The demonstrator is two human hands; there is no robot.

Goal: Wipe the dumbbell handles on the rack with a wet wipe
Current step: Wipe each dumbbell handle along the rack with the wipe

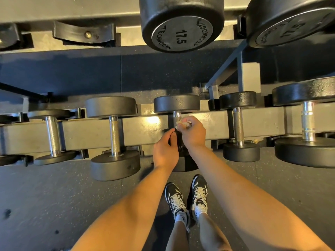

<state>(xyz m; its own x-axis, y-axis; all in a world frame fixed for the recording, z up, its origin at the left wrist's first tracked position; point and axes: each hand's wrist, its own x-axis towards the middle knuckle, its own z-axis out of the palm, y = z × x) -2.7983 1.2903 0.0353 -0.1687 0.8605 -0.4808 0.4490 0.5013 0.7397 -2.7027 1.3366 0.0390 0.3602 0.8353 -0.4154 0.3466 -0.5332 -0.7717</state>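
R hand [193, 132] curled, pinches wet wipe [183, 124] against dumbbell handle [177, 115]; L hand [165, 150] curled just beside, grip unclear.

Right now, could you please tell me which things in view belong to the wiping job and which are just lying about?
Job: wipe in right hand; middle handle under it; left hand gripping a dark item I cannot identify; other handles on the lower rack.
Idle: 17.5 dumbbells above; shoes; floor.

Head view, steeply down onto rack [141, 131]
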